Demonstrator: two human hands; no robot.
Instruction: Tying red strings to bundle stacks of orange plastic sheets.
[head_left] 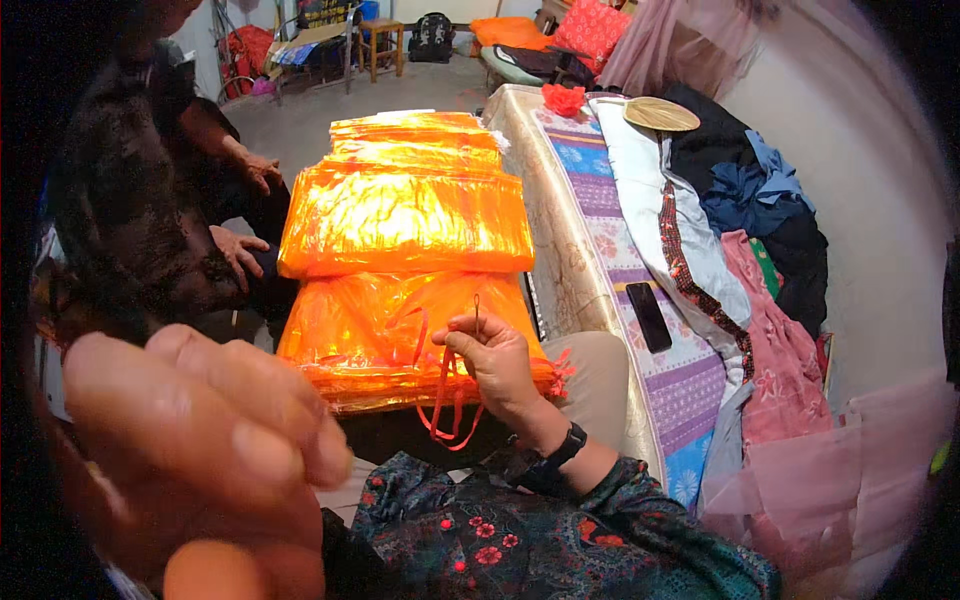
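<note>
My right hand is closed in a pinch on a thin needle, its looped end pointing up. From beneath these fingers a red ribbon hangs in loops in front of a stack of shiny orange plastic bags. Another strand of red ribbon curves over the nearer bags. Large and close at the lower left, my left hand is raised with its fingers bent and the thumb apart from them. Nothing shows between them, and the hand is a little blurred.
On the left sits a person in dark clothes, one hand on a leg. To the right, a cloth-covered surface bears a black phone, a woven fan and piled clothes. A wooden stool and a backpack stand behind.
</note>
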